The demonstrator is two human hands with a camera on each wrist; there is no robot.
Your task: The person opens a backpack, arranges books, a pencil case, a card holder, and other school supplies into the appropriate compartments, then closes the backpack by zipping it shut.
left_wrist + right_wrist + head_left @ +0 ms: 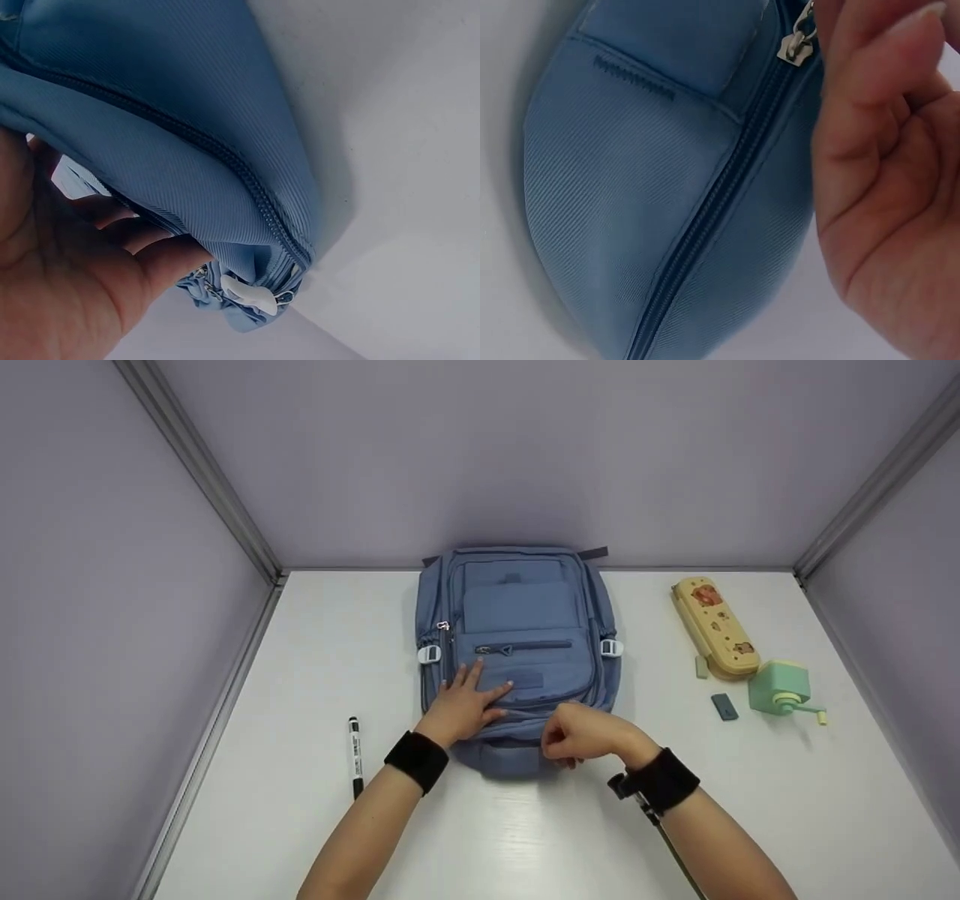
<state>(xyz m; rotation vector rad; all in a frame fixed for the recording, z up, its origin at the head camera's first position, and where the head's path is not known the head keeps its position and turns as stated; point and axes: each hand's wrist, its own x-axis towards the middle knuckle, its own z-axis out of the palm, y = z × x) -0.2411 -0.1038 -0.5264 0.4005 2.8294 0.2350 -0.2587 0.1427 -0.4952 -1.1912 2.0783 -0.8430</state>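
A blue backpack (521, 607) lies front side up on the white table, its top handle end towards me. Spread over its front, my left hand (459, 712) presses on the fabric below the small front-pocket zipper with fingers apart. My right hand (589, 733) is at the near right corner, fingers curled. In the right wrist view, a metal zipper slider (795, 49) sits at the top of a zipper track (718, 180), its pull running into the right hand's fingers, which pinch it. The track below the slider looks closed. Fingertips on the pull are partly out of frame.
Left of the backpack lies a black-and-white marker (355, 757). On the right are a yellow pencil case (716, 624), a green pencil sharpener (780, 688) with a crank, a dark eraser-like block (724, 706) and a small green piece (701, 667). Walls enclose the table's back and sides.
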